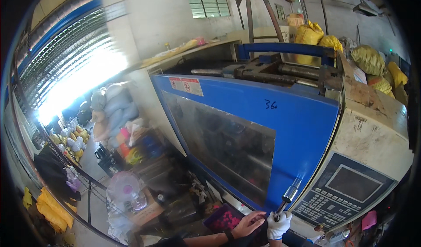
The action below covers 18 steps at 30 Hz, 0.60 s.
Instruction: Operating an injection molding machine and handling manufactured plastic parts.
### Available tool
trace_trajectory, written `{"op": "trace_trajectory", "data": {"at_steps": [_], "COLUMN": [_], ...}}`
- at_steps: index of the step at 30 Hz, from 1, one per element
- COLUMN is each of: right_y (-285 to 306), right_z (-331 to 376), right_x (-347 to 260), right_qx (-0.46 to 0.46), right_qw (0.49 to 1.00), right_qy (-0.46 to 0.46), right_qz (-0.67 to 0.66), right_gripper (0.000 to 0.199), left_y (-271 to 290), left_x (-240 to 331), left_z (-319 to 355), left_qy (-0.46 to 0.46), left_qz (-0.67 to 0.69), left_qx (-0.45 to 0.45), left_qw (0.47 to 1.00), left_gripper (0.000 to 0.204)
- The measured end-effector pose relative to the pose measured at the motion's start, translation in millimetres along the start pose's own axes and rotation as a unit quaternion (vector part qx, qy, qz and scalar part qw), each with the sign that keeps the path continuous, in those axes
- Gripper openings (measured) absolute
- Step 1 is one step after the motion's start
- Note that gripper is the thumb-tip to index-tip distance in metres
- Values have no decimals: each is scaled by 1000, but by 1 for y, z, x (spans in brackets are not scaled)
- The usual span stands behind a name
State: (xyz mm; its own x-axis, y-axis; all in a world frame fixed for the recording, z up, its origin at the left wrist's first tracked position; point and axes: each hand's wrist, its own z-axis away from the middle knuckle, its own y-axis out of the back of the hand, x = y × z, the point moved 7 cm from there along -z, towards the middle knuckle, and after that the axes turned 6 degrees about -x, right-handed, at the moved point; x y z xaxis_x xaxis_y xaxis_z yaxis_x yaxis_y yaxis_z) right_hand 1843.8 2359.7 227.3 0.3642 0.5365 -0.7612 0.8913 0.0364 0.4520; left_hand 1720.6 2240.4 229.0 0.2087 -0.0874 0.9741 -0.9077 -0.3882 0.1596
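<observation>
My right hand (280,225), in a white knit glove, is wrapped round a shiny metal bar handle (290,193) at the lower right corner of a blue machine door (302,119). My left hand (249,224), bare with a dark band at the wrist, is just left of the glove. Its fingers are stretched out and nothing is held in them. The door has a large scuffed see-through window (232,137), and what lies behind it is dim. Under the left hand, a dark bin (212,220) holds bright pink pieces.
Right of the door stands a control panel (346,187) with a screen and keys. A fan (125,187) stands on a cardboard box (147,212) at lower left. Stacked sacks (115,106) sit near the bright doorway; yellow sacks (309,34) lie behind the machine.
</observation>
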Motion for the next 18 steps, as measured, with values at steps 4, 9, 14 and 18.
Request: {"op": "trace_trajectory", "data": {"at_steps": [4,9,14,18], "right_y": [2,-7,-17,-21], "right_z": [-1,-4,-2,7], "right_x": [-4,-2,19,33], "right_qx": [-6,-18,-17,-44], "right_qw": [1000,999,999,988], "right_qy": [15,45,29,-64], "right_qz": [16,20,18,-137], "right_gripper": [26,36,34,26], "left_y": [-10,-13,-18,-15], "left_x": [5,3,24,22], "left_z": [-9,-22,-39,-37], "left_qy": [8,-76,-107,-102], "left_qz": [30,-32,-66,-57], "left_qx": [-31,9,-2,-7], "left_qw": [999,997,992,993], "left_gripper": [43,32,30,31]}}
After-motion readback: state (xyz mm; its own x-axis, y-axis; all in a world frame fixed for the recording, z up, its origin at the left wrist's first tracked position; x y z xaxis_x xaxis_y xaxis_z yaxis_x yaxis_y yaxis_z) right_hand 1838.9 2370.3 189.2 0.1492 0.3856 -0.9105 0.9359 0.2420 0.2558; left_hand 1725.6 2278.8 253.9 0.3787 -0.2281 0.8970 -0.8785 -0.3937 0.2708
